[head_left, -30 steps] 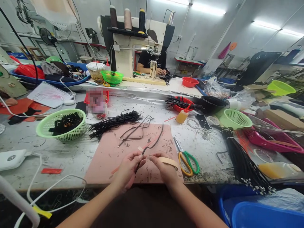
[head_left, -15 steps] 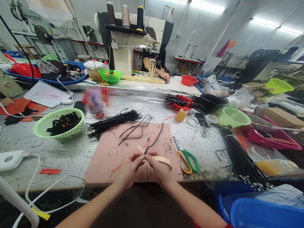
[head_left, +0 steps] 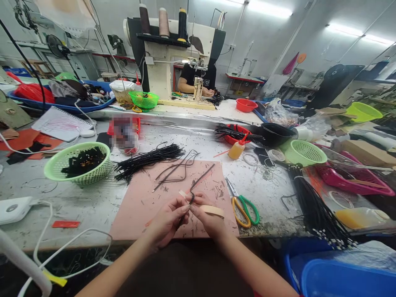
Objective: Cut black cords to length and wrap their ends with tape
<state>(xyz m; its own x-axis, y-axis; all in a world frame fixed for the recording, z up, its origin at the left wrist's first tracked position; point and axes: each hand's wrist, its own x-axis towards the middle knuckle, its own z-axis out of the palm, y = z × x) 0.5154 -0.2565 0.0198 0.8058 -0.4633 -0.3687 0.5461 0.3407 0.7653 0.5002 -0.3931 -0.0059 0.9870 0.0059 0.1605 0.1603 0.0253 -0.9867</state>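
Over a pink mat [head_left: 130, 220], both hands meet at a thin black cord [head_left: 202, 175]. The cord's far end points up and right across the mat. My left hand [head_left: 168, 218] pinches it between thumb and fingers. My right hand [head_left: 208, 216] is closed on the cord at the same spot, with a roll of cream tape [head_left: 215, 211] against its fingers. A short pale strip of tape [head_left: 182, 193] sticks out beyond the fingertips. Loose black cords [head_left: 176, 180] and a bundle of black cords [head_left: 148, 159] lie farther back.
Scissors with orange and green handles [head_left: 244, 210] lie right of the mat. A green basket [head_left: 78, 177] stands left, a glue bottle [head_left: 236, 149] at the back right. A large cord bundle [head_left: 312, 206] hangs over the right edge. Across the table a person [head_left: 198, 80] sits behind a sewing machine [head_left: 157, 74].
The cord's far end has swung down and to the right. My fingers have shifted slightly around it, and the tape roll has tilted flatter. The person opposite has drawn a hand back.
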